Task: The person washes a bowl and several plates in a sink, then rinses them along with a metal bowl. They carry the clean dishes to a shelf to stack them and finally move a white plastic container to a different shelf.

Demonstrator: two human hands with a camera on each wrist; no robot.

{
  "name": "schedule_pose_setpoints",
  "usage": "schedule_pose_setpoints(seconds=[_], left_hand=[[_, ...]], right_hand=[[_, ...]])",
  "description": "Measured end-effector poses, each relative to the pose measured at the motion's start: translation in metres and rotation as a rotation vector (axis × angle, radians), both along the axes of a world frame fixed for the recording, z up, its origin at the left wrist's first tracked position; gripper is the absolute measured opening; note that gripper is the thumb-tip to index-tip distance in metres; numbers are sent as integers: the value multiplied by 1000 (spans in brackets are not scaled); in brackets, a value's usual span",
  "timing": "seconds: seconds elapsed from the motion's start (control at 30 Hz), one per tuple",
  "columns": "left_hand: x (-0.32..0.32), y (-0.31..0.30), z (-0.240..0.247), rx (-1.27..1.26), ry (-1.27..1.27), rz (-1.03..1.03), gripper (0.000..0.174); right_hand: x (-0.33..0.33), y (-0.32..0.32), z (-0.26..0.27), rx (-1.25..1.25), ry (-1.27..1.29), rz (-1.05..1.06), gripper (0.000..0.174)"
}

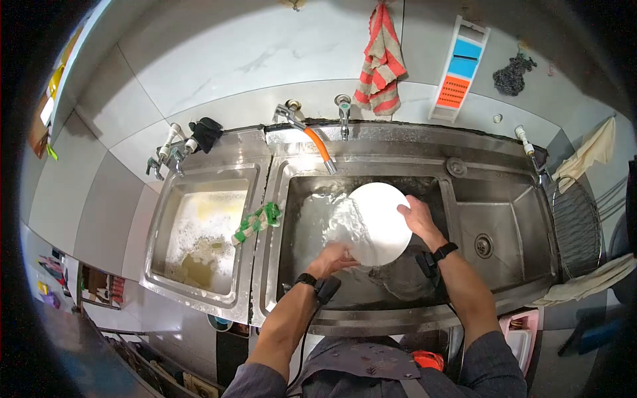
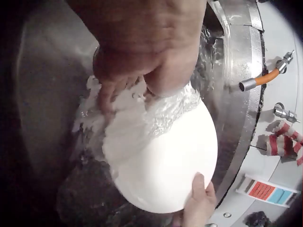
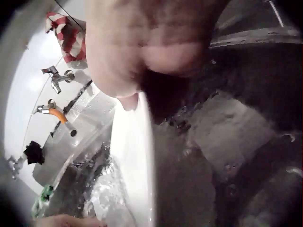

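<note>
A white plate (image 1: 388, 229) is tilted in the water of the middle sink, with its left part under moving water. My right hand (image 1: 419, 219) grips its upper right rim, thumb on the face in the left wrist view. My left hand (image 1: 337, 257) is at the plate's lower left edge, fingers extended at the water; whether they touch the plate cannot be told. In the right wrist view the plate (image 3: 132, 156) appears nearly edge-on below my right hand (image 3: 147, 47).
An orange-hosed tap (image 1: 318, 146) points over the middle sink (image 1: 358, 317). Left is a sink of foamy water (image 1: 215, 219), with a green cloth (image 1: 257, 222) on the divider. A basin with a drain (image 1: 484, 245) and a wire rack (image 1: 576, 225) stand at right.
</note>
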State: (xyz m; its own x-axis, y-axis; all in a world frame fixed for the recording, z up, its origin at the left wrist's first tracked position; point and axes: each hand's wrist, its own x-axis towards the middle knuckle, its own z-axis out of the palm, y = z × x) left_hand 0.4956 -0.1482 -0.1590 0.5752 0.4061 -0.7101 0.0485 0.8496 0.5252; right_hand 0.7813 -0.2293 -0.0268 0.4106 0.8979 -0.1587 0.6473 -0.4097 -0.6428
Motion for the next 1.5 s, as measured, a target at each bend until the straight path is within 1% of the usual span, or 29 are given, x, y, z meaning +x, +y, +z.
schedule_pose_setpoints(seconds=[0.07,0.1,0.17,0.2,0.27,0.33,0.37,0.4,0.43,0.47,0.5,0.53,0.57,0.6,0.67,0.77,0.93,1.0,1.07,1.1,1.13,1.2,1.23,1.27,1.33,1.37,1.4,1.47,1.5], left_hand=[[9,3,1,-1,132,24,39],[4,11,-15,1,131,28,39],[-12,28,-62,425,129,-307,42],[-13,27,-56,425,130,-304,42],[-13,18,-13,381,168,-81,39],[-10,10,39,339,200,143,37],[-9,8,49,315,216,254,35],[-9,8,45,316,215,255,35],[-10,8,41,307,80,312,38],[-11,7,37,295,-56,368,40],[-15,16,6,293,-55,372,40],[-20,33,-42,369,49,229,40],[-24,42,-68,441,153,84,41],[-27,38,-61,441,152,85,41],[-33,15,-23,197,-22,168,43],[-35,-8,36,146,-96,147,45],[-36,-9,101,170,-136,48,43],[-30,-8,131,238,-93,-71,39],[-16,-11,150,267,-45,-29,38],[-10,-13,161,345,-2,-38,38],[-4,-19,174,425,39,-53,39],[9,-34,198,506,22,-37,41],[13,-37,210,585,55,-65,42],[11,-40,221,663,95,-79,45],[14,-53,251,787,234,-97,53],[16,-53,250,922,295,-124,53],[15,-67,284,1053,442,-155,51],[22,-63,273,1111,450,-200,57],[28,-60,262,1204,536,-183,58]], right_hand=[[6,-6,-23,222,55,-11,38],[6,-7,-28,225,54,-7,38],[5,-11,-37,174,52,-48,45],[5,-10,-45,174,53,-46,45],[7,-5,-70,23,-67,-105,51],[18,2,-120,-28,-156,-78,54],[20,2,-135,-83,-244,-52,58],[15,1,-134,-82,-244,-51,58],[8,1,-133,-179,-173,-62,57],[4,-1,-131,-277,-102,-72,57],[2,-7,-123,-297,-18,-18,53],[-1,-12,-110,-298,-19,-16,53],[-6,-17,-95,-338,100,12,51],[-9,-20,-86,-377,220,40,49],[-8,-24,-89,-351,272,40,48],[-8,-37,-78,-294,358,54,48],[-18,-46,-84,-253,480,10,49],[-24,-47,-71,-390,452,57,41],[-26,-49,-67,-397,562,77,38],[-27,-51,-67,-400,674,100,36],[-29,-55,-66,-393,672,80,36],[-36,-64,-66,-134,627,370,35],[-37,-64,-63,-334,717,193,33],[-41,-72,-62,-337,720,190,33],[-55,-76,-68,-149,1002,163,45],[-54,-63,-85,-243,932,254,47],[-60,-69,-64,-201,1042,357,45],[-64,-57,-94,-230,1378,191,31],[-65,-55,-103,-247,1412,169,32]])
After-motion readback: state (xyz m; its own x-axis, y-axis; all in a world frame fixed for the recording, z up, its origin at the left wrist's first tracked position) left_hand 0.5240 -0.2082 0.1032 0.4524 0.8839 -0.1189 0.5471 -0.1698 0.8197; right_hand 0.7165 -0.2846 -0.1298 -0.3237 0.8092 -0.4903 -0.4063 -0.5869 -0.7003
